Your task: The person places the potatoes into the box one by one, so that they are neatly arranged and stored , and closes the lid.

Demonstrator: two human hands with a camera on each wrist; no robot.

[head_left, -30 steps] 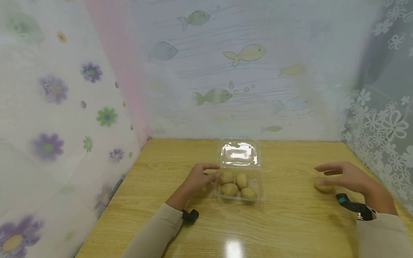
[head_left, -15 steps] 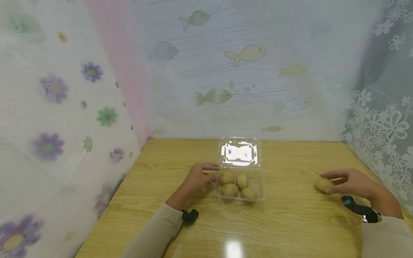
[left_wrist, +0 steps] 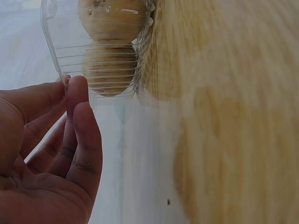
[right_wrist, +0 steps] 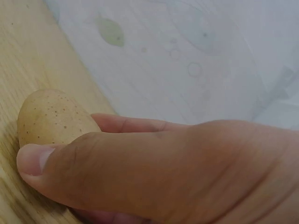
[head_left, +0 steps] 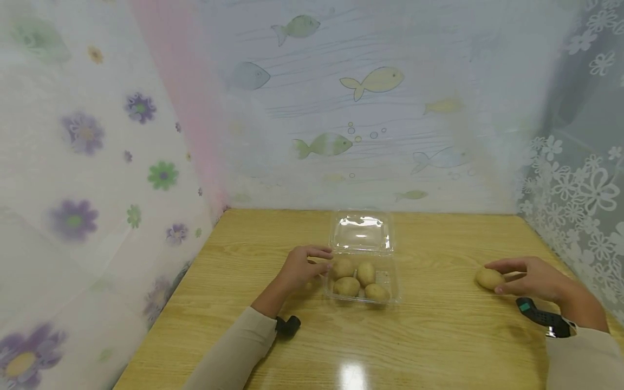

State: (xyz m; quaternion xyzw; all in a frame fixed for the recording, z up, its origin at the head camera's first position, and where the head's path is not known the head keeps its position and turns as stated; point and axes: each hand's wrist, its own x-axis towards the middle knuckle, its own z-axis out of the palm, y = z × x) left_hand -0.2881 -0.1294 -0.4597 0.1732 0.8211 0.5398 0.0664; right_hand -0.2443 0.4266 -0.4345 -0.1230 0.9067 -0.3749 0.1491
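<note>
A clear plastic clamshell box lies on the table with its lid folded back. Several potatoes sit inside it. My left hand is at the box's left side; in the left wrist view, thumb and fingers pinch the box's rim. Well to the right, a single potato rests on the table, and my right hand grips it from its right side. In the right wrist view the thumb presses along the potato, while the far fingers are partly hidden.
The wooden table runs back to a cloth wall with printed fish. Flowered cloth hangs along the left side, and patterned sheer cloth along the right. A black wrist mount is on the left wrist, another on the right.
My right hand has shifted from over the single potato to its right side, lower, with thumb and fingers around it. My left hand and the box have stayed in place.
</note>
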